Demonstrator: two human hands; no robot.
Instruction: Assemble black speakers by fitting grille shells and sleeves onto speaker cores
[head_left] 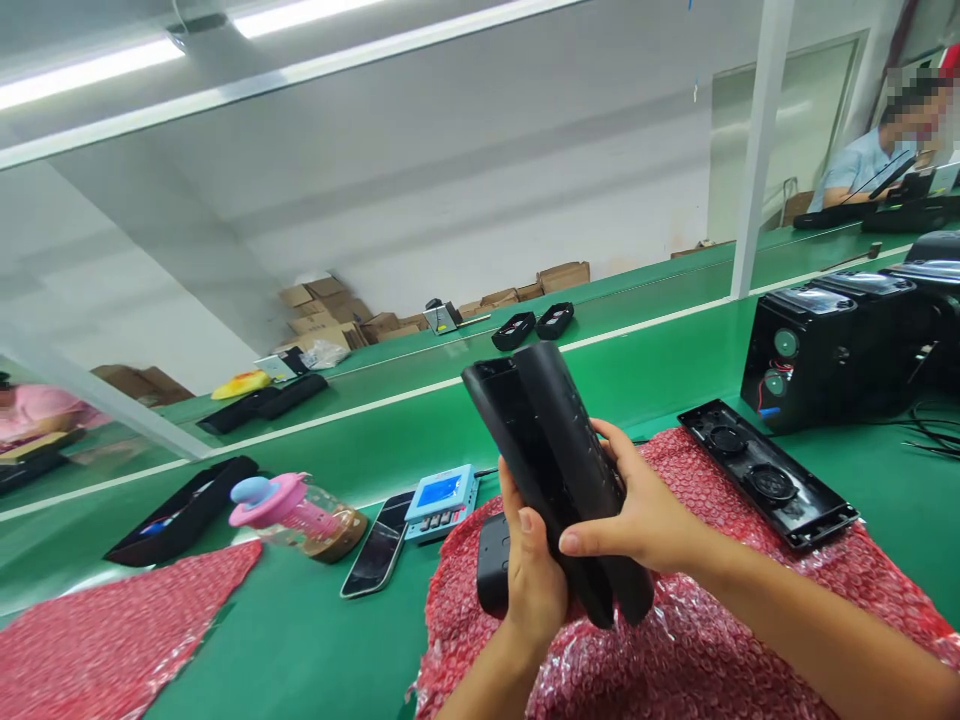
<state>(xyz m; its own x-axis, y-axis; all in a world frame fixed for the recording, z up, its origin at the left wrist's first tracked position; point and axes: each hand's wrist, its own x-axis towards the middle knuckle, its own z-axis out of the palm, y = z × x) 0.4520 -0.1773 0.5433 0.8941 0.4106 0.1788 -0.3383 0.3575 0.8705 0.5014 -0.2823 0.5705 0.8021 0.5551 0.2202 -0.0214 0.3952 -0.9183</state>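
Observation:
Tilted up above the bubble wrap is a long black plastic housing (pixel 561 440), with two rounded ridges and a glossy channel between them. My left hand (pixel 536 580) is wrapped round its lower left side, thumb up along the edge. On the right side, my right hand (pixel 634 505) grips it with the thumb across the front. Beneath them lies pink bubble wrap (pixel 720 640). Behind my left hand a smaller black box (pixel 492 565) rests on this wrap, partly hidden. A black speaker panel (pixel 765 470) with two round drivers lies on the wrap's far right.
On the green bench (pixel 300 640) are a phone (pixel 381 545), a blue tester (pixel 441 500), a pink-lidded bottle (pixel 300 512), a black shell (pixel 180 510) and more bubble wrap (pixel 127 630). Black speaker boxes (pixel 832 350) stand right. Co-workers sit far right (pixel 862 165) and left (pixel 41 410).

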